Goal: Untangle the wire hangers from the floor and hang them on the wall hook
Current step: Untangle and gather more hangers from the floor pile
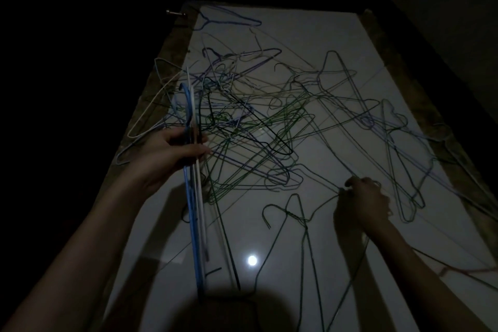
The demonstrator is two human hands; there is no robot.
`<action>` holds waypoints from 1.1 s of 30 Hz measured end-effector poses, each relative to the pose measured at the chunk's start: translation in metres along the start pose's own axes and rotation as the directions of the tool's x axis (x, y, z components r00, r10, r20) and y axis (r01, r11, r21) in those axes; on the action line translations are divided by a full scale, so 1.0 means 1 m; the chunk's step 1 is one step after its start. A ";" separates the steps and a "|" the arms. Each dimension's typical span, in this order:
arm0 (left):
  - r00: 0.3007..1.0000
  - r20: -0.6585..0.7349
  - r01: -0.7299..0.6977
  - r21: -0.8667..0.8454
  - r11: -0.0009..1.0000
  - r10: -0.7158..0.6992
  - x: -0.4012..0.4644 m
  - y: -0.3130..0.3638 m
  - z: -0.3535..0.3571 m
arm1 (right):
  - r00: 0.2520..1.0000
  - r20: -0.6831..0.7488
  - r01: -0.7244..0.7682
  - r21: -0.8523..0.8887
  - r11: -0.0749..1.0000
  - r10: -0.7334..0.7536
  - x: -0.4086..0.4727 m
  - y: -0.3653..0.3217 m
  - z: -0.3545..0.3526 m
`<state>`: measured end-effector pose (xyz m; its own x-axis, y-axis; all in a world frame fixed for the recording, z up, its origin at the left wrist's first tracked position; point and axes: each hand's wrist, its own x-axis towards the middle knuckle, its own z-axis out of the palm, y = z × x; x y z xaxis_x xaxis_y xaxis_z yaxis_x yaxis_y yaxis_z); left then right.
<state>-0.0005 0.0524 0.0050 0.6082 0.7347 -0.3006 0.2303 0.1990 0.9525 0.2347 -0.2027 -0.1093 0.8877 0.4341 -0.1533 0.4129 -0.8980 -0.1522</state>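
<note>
A big tangle of wire hangers (250, 121), green, blue, white and black, is spread over the glossy white floor (310, 32). My left hand (172, 153) is raised above the pile's left side and grips a bunch of blue and white hangers (195, 213), held edge-on with their hooks pointing away from me. My right hand (363, 202) is down at the floor on the right, fingers pinched around the wire of a green hanger (310, 226) that lies nearest to me. No wall hook is visible.
The room is dark; a light spot (252, 260) reflects off the floor. Dark mottled borders (172, 62) run along both sides of the floor strip. A dark door with a handle (176, 13) stands at the far left, and walls close in on both sides.
</note>
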 end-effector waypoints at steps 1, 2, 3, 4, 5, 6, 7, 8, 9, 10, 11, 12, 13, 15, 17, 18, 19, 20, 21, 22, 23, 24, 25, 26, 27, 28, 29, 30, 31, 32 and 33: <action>1.000 -0.008 0.002 -0.007 1.000 -0.002 0.000 0.000 -0.001 | 0.997 -0.028 0.073 0.007 0.997 -0.072 -0.001 -0.008 0.002; 1.000 -0.015 0.002 -0.017 1.000 -0.003 0.000 0.000 -0.002 | 0.985 -0.047 0.165 0.015 0.986 -0.164 -0.002 -0.018 0.004; 1.000 -0.020 0.001 -0.025 1.000 -0.002 0.000 0.001 -0.003 | 0.963 -0.051 0.266 0.034 0.963 -0.264 -0.003 -0.029 0.006; 1.000 -0.024 -0.001 -0.025 1.000 0.000 0.000 0.000 -0.004 | 0.934 -0.043 0.356 0.061 0.933 -0.354 -0.004 -0.041 0.009; 1.000 -0.026 -0.002 -0.018 1.000 0.001 0.000 0.000 -0.004 | 0.905 -0.027 0.424 0.085 0.902 -0.424 -0.004 -0.052 0.012; 1.000 -0.028 0.000 0.000 1.000 0.000 0.000 0.000 -0.005 | 0.882 -0.004 0.469 0.100 0.877 -0.471 -0.004 -0.062 0.015; 0.999 -0.033 0.005 0.018 1.000 -0.004 -0.001 0.001 -0.006 | 0.864 0.021 0.498 0.110 0.860 -0.503 -0.003 -0.070 0.019; 0.999 -0.041 0.010 0.024 1.000 -0.009 0.000 0.000 -0.008 | 0.855 0.043 0.509 0.123 0.852 -0.517 -0.001 -0.077 0.024; 0.999 -0.050 0.017 0.021 1.000 -0.016 0.000 0.000 -0.009 | 0.856 0.059 0.502 0.147 0.852 -0.514 0.001 -0.082 0.027; 0.998 -0.059 0.021 0.019 1.000 -0.020 0.000 -0.001 -0.011 | 0.865 0.068 0.480 0.177 0.859 -0.497 0.002 -0.085 0.031; 0.998 -0.066 0.020 0.020 1.000 -0.018 0.000 -0.002 -0.012 | 0.880 0.071 0.448 0.205 0.870 -0.470 0.004 -0.087 0.035; 0.997 -0.070 0.015 0.027 1.000 -0.013 0.000 -0.003 -0.013 | 0.895 0.072 0.413 0.234 0.880 -0.440 0.006 -0.088 0.037; 0.997 -0.070 0.012 0.036 0.999 -0.010 0.000 -0.004 -0.013 | 0.912 0.075 0.371 0.269 0.889 -0.404 0.008 -0.089 0.039; 0.998 -0.070 0.009 0.048 0.999 -0.006 -0.001 -0.006 -0.015 | 0.942 0.079 0.277 0.362 0.890 -0.325 0.009 -0.089 0.040; 0.998 -0.068 0.009 0.066 0.998 -0.004 -0.001 -0.008 -0.017 | 0.959 0.091 0.205 0.434 0.877 -0.269 0.009 -0.090 0.039; 0.998 -0.068 0.009 0.073 0.997 -0.004 -0.001 -0.008 -0.018 | 0.958 0.100 0.196 0.450 0.871 -0.268 0.009 -0.091 0.038; 0.997 -0.071 0.011 0.076 0.997 -0.005 -0.001 -0.009 -0.019 | 0.954 0.104 0.205 0.456 0.866 -0.281 0.009 -0.092 0.038; 0.997 -0.076 0.012 0.075 0.997 -0.006 -0.001 -0.009 -0.019 | 0.949 0.106 0.220 0.457 0.862 -0.298 0.010 -0.092 0.037; 0.997 -0.081 0.012 0.077 0.997 -0.006 0.000 -0.010 -0.019 | 0.943 0.112 0.230 0.459 0.858 -0.313 0.010 -0.092 0.034; 0.996 -0.085 0.013 0.082 0.997 -0.006 0.000 -0.010 -0.019 | 0.938 0.122 0.236 0.464 0.854 -0.325 0.010 -0.091 0.030; 0.996 -0.091 0.013 0.087 0.996 -0.005 0.001 -0.009 -0.021 | 0.931 0.136 0.237 0.479 0.845 -0.338 0.009 -0.091 0.026; 0.995 -0.098 0.013 0.088 0.996 -0.004 0.002 -0.009 -0.022 | 0.923 0.158 0.227 0.516 0.826 -0.352 0.008 -0.091 0.021; 0.995 -0.104 0.013 0.086 0.996 -0.004 0.003 -0.009 -0.024 | 0.912 0.184 0.204 0.573 0.794 -0.367 0.006 -0.091 0.016; 0.994 -0.108 0.016 0.084 0.996 -0.007 0.004 -0.009 -0.025 | 0.902 0.210 0.171 0.629 0.759 -0.377 0.003 -0.091 0.013; 0.994 -0.110 0.017 0.083 0.996 -0.008 0.005 -0.009 -0.025 | 0.897 0.229 0.135 0.673 0.727 -0.378 0.000 -0.091 0.012; 0.994 -0.110 0.017 0.080 0.997 -0.008 0.005 -0.010 -0.025 | 0.895 0.242 0.107 0.700 0.707 -0.375 -0.002 -0.092 0.013; 0.994 -0.108 0.018 0.075 0.997 -0.010 0.005 -0.012 -0.024 | 0.893 0.248 0.102 0.700 0.706 -0.375 -0.003 -0.094 0.014; 0.994 -0.104 0.019 0.068 0.997 -0.012 0.005 -0.013 -0.023 | 0.893 0.238 0.130 0.677 0.724 -0.382 -0.004 -0.096 0.016; 0.995 -0.103 0.021 0.063 0.998 -0.015 0.005 -0.014 -0.021 | 0.890 0.215 0.184 0.638 0.747 -0.403 -0.004 -0.097 0.018; 0.994 -0.104 0.023 0.063 0.998 -0.016 0.004 -0.015 -0.020 | 0.887 0.191 0.236 0.596 0.767 -0.421 -0.004 -0.097 0.020; 0.994 -0.108 0.023 0.063 0.998 -0.016 0.004 -0.015 -0.020 | 0.884 0.176 0.277 0.551 0.787 -0.434 -0.004 -0.097 0.021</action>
<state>-0.0164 0.0651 -0.0090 0.5188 0.7971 -0.3089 0.2913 0.1748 0.9405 0.1868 -0.1156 -0.1148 0.5698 0.7857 -0.2409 0.4581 -0.5471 -0.7006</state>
